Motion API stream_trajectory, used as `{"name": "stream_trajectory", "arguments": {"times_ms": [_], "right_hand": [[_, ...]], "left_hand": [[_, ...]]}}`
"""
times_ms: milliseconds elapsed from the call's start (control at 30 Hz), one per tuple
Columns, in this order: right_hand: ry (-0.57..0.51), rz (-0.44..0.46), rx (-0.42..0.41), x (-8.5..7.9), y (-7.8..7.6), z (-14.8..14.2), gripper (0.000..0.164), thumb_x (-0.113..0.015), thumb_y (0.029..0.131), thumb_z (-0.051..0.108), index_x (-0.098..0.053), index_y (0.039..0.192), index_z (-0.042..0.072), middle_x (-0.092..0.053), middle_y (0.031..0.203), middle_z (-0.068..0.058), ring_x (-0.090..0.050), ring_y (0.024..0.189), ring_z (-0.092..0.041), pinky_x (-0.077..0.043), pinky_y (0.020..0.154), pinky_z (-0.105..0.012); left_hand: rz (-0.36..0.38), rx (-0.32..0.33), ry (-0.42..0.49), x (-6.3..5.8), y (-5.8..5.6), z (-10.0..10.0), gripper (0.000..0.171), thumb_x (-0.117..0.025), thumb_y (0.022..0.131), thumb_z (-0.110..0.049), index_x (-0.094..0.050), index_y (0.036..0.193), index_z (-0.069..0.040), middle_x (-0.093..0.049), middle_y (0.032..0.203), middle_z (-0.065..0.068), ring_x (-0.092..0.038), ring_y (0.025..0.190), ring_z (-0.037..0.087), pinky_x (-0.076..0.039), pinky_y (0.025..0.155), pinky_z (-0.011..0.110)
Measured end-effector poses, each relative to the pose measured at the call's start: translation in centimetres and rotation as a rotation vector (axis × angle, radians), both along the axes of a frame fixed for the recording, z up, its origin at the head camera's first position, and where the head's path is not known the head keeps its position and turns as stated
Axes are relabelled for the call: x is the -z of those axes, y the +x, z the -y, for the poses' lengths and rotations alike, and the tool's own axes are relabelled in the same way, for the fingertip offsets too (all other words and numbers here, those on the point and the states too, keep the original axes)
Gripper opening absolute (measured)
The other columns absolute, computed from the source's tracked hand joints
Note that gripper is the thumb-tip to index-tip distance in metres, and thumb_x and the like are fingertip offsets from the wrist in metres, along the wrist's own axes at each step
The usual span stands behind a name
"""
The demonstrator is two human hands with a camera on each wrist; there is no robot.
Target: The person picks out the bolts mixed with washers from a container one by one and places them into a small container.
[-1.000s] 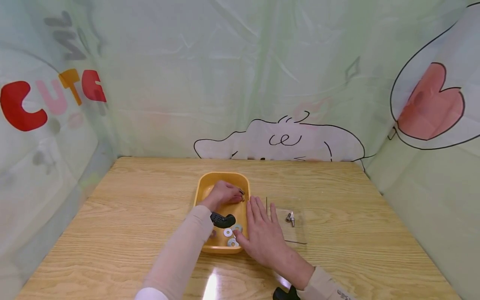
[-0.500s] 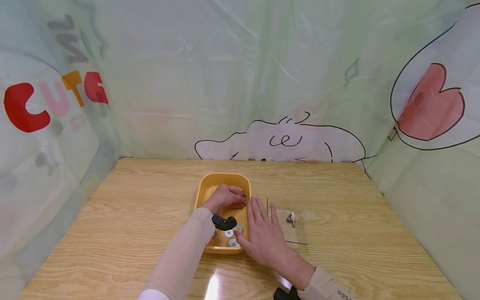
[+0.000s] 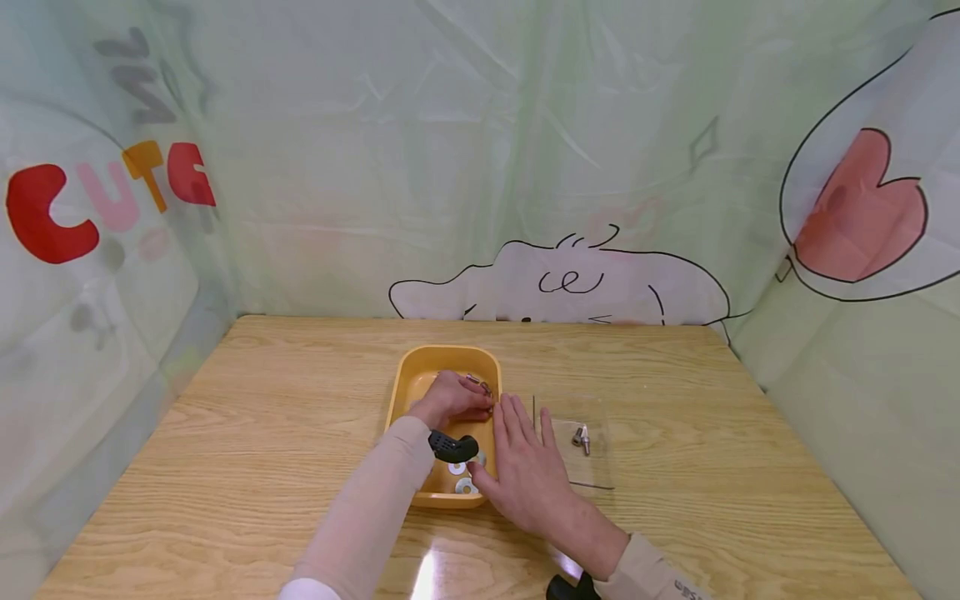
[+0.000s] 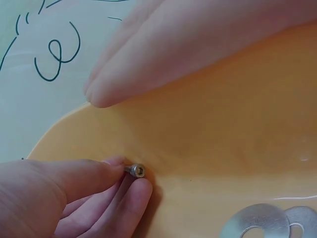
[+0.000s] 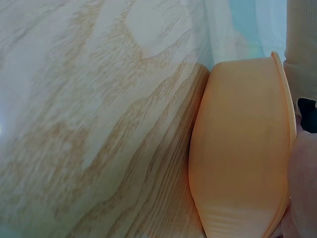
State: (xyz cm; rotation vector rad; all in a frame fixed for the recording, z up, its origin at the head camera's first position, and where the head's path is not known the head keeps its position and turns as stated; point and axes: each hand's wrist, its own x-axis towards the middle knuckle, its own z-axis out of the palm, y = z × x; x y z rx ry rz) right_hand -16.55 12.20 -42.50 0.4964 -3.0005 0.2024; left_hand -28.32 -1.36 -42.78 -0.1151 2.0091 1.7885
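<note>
My left hand (image 3: 453, 397) reaches into an orange tray (image 3: 448, 348) and pinches a small metal hex socket screw (image 4: 139, 171) between thumb and finger. Its socket head points out toward the camera in the left wrist view. In the head view, small metal parts (image 3: 485, 387) show at those fingertips, against the tray's right inner wall. Several flat washers (image 3: 466, 486) lie at the tray's near end. My right hand (image 3: 528, 479) rests with straight fingers along the right rim, thumb over the near right part. The right wrist view shows the tray's outer wall (image 5: 242, 144) beside that hand.
To the right of my right hand lies a clear flat sheet (image 3: 597, 467) with metal screws (image 3: 582, 438) on it and thin dark lines along two sides. A black wrist device (image 3: 453, 447) on my left wrist covers part of the tray. Printed curtains surround the wooden table (image 3: 712, 467).
My left hand has slid slightly toward me along the tray's right inner wall, still pinching. The right hand has stayed at the rim.
</note>
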Motion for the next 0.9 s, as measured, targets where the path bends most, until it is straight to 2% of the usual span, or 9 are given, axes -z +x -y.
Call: {"name": "stream_trajectory", "arguments": {"times_ms": [233,467,900], "right_hand": [[0.001,0.01,0.002,-0.05,0.0,-0.01,0.086,-0.045,0.096,0.059,-0.027,0.153,-0.004,-0.02,0.164,-0.019,-0.015,0.154,-0.033,-0.011,0.124,-0.063],[0.006,0.007,0.0,-0.08,-0.01,0.01,0.087,-0.044,0.096,0.059,-0.026,0.154,-0.003,-0.021,0.164,-0.019,-0.015,0.154,-0.033,-0.011,0.124,-0.064],[0.031,0.02,0.006,-0.24,-0.01,0.08,0.086,-0.042,0.098,0.06,-0.027,0.154,-0.003,-0.019,0.164,-0.019,-0.014,0.154,-0.033,-0.012,0.123,-0.064]], "left_hand": [[-0.01,-0.019,-0.012,-0.01,0.16,-0.27,0.023,-0.068,0.09,0.0,-0.069,0.112,0.006,-0.074,0.099,0.018,-0.074,0.095,0.033,-0.06,0.087,0.037],[-0.018,0.018,-0.063,-0.25,0.39,-0.14,0.017,-0.068,0.091,-0.003,-0.072,0.107,0.003,-0.073,0.096,0.014,-0.076,0.087,0.027,-0.063,0.079,0.031],[-0.02,0.052,-0.072,-0.53,0.45,0.21,0.022,-0.066,0.094,-0.007,-0.067,0.114,0.003,-0.07,0.102,0.014,-0.075,0.083,0.024,-0.063,0.08,0.032]]}}
